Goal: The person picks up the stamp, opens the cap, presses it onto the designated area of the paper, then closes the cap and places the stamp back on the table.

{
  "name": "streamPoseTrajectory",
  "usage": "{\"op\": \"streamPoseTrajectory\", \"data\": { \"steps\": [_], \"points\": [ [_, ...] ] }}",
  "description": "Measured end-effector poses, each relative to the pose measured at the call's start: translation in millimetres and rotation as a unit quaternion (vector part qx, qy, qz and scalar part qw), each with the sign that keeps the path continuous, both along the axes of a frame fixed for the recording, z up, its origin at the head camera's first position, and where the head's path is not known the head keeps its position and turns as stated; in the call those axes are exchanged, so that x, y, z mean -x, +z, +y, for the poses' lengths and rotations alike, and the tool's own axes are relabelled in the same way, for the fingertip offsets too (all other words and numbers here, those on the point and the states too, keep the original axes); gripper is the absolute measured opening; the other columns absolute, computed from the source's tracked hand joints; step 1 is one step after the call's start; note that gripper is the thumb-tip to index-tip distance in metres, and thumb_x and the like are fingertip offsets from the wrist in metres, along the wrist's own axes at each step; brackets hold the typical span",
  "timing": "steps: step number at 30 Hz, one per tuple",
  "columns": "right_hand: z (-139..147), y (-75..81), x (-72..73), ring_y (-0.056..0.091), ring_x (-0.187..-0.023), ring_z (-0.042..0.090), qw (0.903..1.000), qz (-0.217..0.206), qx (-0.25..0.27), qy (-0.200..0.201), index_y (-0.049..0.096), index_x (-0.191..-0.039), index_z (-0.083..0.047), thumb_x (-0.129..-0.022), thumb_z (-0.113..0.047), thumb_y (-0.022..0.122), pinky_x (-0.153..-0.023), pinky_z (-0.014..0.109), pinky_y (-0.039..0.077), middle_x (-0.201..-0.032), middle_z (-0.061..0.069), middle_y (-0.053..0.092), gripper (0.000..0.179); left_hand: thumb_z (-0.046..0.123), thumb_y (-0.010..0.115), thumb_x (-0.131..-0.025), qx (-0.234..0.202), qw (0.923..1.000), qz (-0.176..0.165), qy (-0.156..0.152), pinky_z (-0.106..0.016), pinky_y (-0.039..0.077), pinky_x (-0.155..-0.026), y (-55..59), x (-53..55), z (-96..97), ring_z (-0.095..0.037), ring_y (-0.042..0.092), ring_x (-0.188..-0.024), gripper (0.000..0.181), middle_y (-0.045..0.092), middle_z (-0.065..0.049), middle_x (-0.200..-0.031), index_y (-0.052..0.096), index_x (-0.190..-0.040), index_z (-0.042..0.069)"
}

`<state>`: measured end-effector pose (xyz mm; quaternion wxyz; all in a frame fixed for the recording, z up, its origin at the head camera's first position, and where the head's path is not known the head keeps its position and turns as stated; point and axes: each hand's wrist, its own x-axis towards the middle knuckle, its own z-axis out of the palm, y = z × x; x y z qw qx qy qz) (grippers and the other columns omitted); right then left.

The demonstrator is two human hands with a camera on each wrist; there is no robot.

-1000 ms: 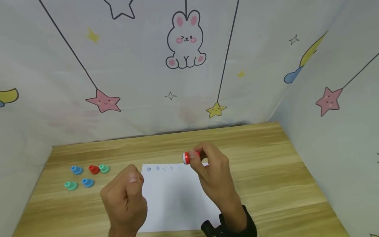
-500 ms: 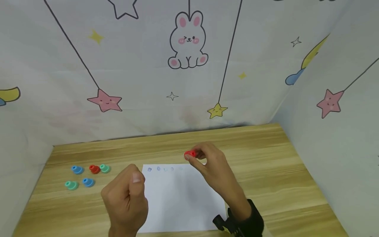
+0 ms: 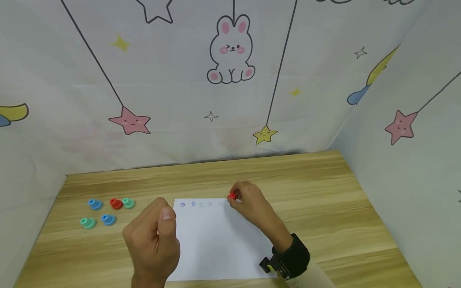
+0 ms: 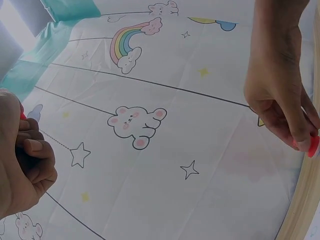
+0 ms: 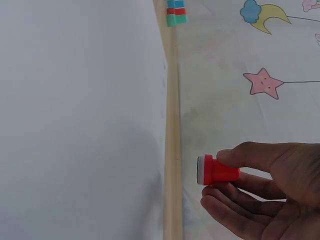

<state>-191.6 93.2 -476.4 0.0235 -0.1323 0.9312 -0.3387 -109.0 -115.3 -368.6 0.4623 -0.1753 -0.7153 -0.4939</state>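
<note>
My right hand (image 3: 253, 204) pinches a small red stamp (image 5: 217, 170) between thumb and fingers. In the right wrist view its pale stamping face points toward the paper and stays apart from it. The head view has the stamp over the top edge of a white sheet of paper (image 3: 216, 244), right of a row of faint small prints (image 3: 193, 204). My left hand (image 3: 153, 240) is a fist held in front of the sheet's left side. A red bit (image 4: 22, 112) shows at that fist in the left wrist view; the rest is hidden by the fingers.
Several stamps stand on the wooden table (image 3: 342, 224) at the left: blue (image 3: 95, 204), red (image 3: 116, 203) and green (image 3: 88, 223) ones. A white cloth wall (image 3: 173, 100) with cartoon drawings rises behind the table. Another wall (image 3: 414, 180) bounds the right side.
My right hand has moved down and slightly forward to the sheet's top edge, turning the stamp from sideways to face downward. My left fist has stayed in about the same place.
</note>
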Motion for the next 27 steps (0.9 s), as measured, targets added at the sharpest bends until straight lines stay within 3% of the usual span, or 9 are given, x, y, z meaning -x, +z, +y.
{"op": "streamPoseTrajectory", "data": {
  "steps": [12,22,27],
  "points": [
    [0.0,-24.2,6.6,0.068,-0.084,0.019,0.9992,-0.023,-0.028,0.018,0.076,-0.098,-0.002,-0.091,-0.006,0.082,-0.067,0.020,0.055,-0.091,0.007,0.070,0.011,0.006,0.047,-0.102,0.003,0.9999,-0.005,0.014,-0.011,0.011,-0.047,-0.1,-0.2,-0.9,0.000,0.021,-0.051,0.048,0.024,0.002,-0.053,0.033,-0.056,0.009],
    [-7.4,-26.0,3.7,0.063,-0.081,0.015,0.9978,-0.043,-0.048,0.012,0.076,-0.101,-0.002,-0.093,-0.006,0.080,-0.066,0.023,0.055,-0.095,0.008,0.068,0.010,0.005,0.048,-0.101,0.003,0.9999,-0.003,0.013,-0.011,0.010,-0.048,-0.1,-0.3,-1.2,0.000,0.020,-0.051,0.048,0.024,0.002,-0.054,0.032,-0.057,0.008],
    [-11.1,-25.8,4.1,0.065,-0.082,0.017,0.9961,-0.023,-0.083,0.020,0.076,-0.103,-0.001,-0.094,-0.006,0.079,-0.069,0.025,0.056,-0.094,0.008,0.067,0.010,0.007,0.048,-0.103,0.007,0.9999,-0.002,0.012,-0.011,0.011,-0.048,0.2,0.3,-2.1,-0.001,0.021,-0.051,0.049,0.024,0.002,-0.054,0.032,-0.057,0.008]
  ]
}}
